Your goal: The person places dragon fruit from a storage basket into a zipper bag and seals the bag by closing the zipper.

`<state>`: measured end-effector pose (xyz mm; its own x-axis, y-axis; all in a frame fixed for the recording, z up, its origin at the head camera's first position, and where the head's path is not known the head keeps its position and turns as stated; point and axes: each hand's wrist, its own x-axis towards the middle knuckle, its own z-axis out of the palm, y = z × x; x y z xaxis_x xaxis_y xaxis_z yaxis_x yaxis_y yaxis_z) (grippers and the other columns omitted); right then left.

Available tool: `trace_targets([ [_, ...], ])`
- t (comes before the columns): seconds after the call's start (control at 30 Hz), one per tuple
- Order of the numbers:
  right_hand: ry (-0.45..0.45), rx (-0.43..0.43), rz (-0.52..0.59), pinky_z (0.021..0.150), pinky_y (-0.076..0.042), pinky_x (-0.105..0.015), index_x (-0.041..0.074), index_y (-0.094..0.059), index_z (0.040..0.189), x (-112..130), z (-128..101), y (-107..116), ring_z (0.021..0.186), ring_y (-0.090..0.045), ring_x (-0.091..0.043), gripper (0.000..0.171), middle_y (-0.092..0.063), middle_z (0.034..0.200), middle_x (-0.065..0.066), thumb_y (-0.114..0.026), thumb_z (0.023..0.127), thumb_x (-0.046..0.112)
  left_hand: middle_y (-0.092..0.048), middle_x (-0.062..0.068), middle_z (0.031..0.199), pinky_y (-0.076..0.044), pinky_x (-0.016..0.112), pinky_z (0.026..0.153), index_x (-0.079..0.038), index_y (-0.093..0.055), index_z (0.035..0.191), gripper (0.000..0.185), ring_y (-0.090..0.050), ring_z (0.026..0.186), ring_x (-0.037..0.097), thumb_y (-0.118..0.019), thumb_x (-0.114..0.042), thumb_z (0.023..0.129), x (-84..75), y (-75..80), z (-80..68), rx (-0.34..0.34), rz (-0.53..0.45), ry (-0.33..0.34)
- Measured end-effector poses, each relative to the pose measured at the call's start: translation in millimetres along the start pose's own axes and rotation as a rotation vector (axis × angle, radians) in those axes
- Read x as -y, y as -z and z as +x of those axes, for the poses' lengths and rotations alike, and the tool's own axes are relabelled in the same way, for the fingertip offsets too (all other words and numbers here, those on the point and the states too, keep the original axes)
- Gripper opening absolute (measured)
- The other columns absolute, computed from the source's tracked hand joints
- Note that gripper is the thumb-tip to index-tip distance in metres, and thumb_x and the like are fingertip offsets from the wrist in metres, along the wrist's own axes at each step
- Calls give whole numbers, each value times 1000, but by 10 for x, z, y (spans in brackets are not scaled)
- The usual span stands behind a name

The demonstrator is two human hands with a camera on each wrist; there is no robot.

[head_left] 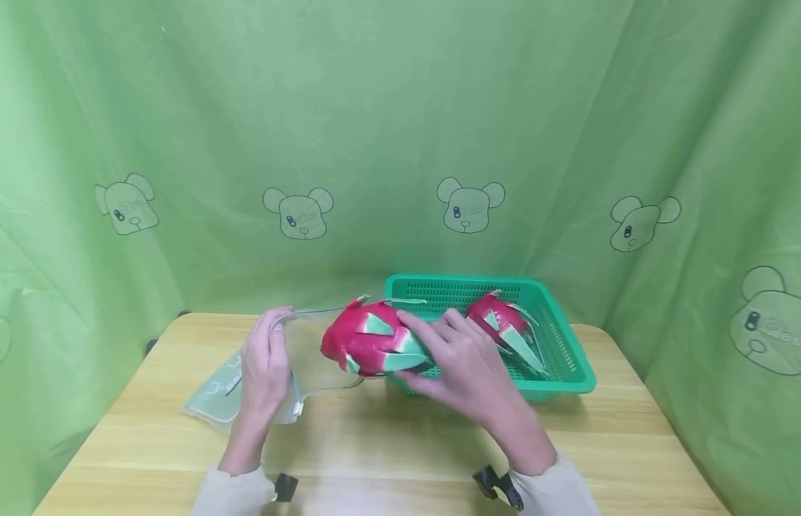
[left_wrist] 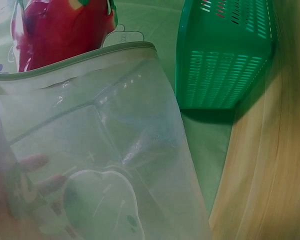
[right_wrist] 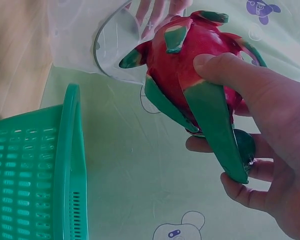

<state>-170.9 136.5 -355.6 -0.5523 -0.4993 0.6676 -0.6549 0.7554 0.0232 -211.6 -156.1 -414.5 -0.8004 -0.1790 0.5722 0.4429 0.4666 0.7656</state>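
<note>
My right hand (head_left: 461,358) grips a red dragon fruit (head_left: 364,335) with green-tipped scales by its leafy end, thumb on one side and fingers on the other. The fruit's rounded end points left, at the mouth of a clear zip bag (left_wrist: 155,130). On the left, my left hand (head_left: 264,365) holds this bag by its edge, its mouth spread towards the fruit. Some left fingers (left_wrist: 50,185) show blurred through the plastic in the left wrist view. A white zip slider (head_left: 298,408) hangs at the lower edge of the mouth.
A green perforated basket (head_left: 564,330) stands at the back right of the wooden table (head_left: 387,459), with a second dragon fruit (head_left: 493,315) in it. Green curtains (head_left: 374,143) printed with bear heads surround the table at the back and sides.
</note>
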Motion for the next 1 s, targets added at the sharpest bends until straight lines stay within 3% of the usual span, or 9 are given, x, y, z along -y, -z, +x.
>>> trace_targets([
  [0.2, 28, -1, -5, 59, -45, -27, 15, -59, 143, 40, 57, -34, 82, -49, -17, 88, -71, 86, -1, -94, 69, 47, -67, 15, 128, -47, 51, 104, 0, -65, 124, 35, -62, 111, 30, -36, -12, 107, -1, 11, 0, 7, -2, 13],
  [0.33, 35, 4, -4, 60, -46, -27, 15, -60, 142, 74, 96, -61, 82, -50, -17, 87, -72, 87, -2, -94, 69, 48, -67, 15, 127, -48, 50, 102, 0, -65, 124, 36, -59, 96, 28, -36, -11, 106, -8, 14, 2, 6, -1, 14],
  [0.53, 35, 15, -5, 63, -48, -28, 16, -61, 141, 136, 142, -93, 82, -51, -17, 85, -73, 89, -2, -93, 69, 48, -67, 16, 127, -47, 52, 102, 2, -64, 124, 37, -61, 109, 29, -35, -12, 107, -14, 16, 6, 8, -2, 16],
  [0.77, 51, 36, -15, 63, -48, -28, 16, -62, 140, 223, 185, -126, 84, -50, -17, 82, -72, 89, -2, -91, 71, 49, -68, 15, 124, -48, 51, 102, 0, -65, 123, 35, -62, 111, 29, -37, -12, 106, -17, 24, 7, -5, -5, 8],
  [0.87, 58, 39, -19, 63, -47, -28, 16, -62, 139, 250, 193, -143, 83, -50, -17, 80, -73, 88, -2, -91, 71, 49, -69, 15, 122, -49, 51, 99, 0, -65, 123, 35, -62, 97, 30, -37, -12, 106, -19, 30, 10, -10, -1, 8],
  [1.0, 70, 44, -10, 63, -48, -27, 17, -62, 137, 283, 207, -176, 82, -50, -17, 79, -73, 89, -3, -91, 72, 49, -69, 16, 122, -48, 52, 99, 1, -65, 122, 36, -62, 97, 31, -36, -12, 106, -21, 37, 19, -17, 3, 8],
])
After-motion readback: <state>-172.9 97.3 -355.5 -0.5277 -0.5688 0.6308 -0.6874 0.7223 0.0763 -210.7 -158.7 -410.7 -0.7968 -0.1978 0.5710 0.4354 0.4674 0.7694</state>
